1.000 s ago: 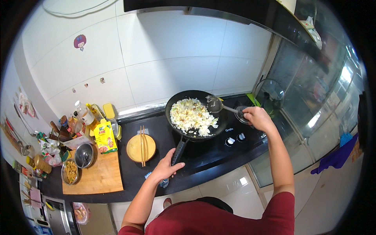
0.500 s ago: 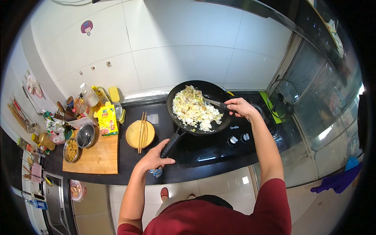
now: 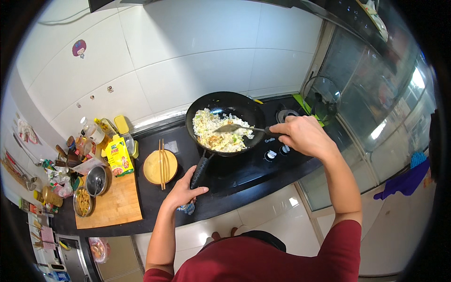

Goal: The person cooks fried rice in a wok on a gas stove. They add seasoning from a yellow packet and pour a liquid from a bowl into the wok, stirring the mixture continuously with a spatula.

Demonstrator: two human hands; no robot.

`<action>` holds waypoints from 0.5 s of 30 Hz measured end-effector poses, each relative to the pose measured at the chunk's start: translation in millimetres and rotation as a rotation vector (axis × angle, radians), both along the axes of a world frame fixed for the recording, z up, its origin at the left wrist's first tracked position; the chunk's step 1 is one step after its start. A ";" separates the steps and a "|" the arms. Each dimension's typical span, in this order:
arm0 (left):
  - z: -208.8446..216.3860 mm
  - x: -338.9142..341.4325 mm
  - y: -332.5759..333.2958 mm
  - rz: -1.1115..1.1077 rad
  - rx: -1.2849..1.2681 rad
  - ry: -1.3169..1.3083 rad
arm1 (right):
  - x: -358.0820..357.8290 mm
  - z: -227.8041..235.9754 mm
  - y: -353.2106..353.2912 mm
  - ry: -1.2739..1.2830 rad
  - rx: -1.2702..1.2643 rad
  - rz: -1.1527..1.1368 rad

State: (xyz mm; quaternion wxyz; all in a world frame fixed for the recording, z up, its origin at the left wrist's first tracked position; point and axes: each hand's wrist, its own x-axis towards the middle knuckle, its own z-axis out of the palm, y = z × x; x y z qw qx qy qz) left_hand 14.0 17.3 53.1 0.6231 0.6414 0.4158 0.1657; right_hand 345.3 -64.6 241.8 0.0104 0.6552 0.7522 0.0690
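Head view: left hand (image 3: 182, 191), fingers clamped on pan handle (image 3: 201, 171), thumb splayed; right hand (image 3: 303, 134) clamped on spatula (image 3: 228, 128), in rice-like food (image 3: 206, 119). Pan (image 3: 242, 107) on hob (image 3: 239, 171); hard stroke might swivel it, spilling food, if left grip slackens.

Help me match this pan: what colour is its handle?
Black; the pan handle shows best in the head view.

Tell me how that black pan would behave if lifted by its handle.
The black pan would probably feel front-heavy: its food sits well beyond the handle at the left hand. Its smooth round outline suggests stiffness. The food looks loose, so it might spill if tilted.
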 end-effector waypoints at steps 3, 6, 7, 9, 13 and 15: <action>-7.4 -3.2 2.2 0.007 0.017 -0.020 | -11.4 -6.9 -2.0 -0.057 -0.123 0.060; -2.5 1.5 1.5 -0.014 0.026 -0.011 | -17.0 -56.4 20.1 -0.077 -0.063 0.069; -2.0 2.7 1.7 -0.014 0.024 -0.010 | -18.7 -70.4 29.3 -0.069 0.008 0.052; -0.6 5.7 1.8 -0.015 0.021 -0.007 | -15.5 -101.3 46.6 -0.062 0.185 0.068; -5.7 2.9 3.1 0.015 0.023 -0.011 | 7.0 -102.6 58.0 -0.104 0.161 -0.033; -12.9 -0.3 0.8 0.066 0.059 0.021 | 30.2 -67.1 49.4 -0.064 0.073 -0.045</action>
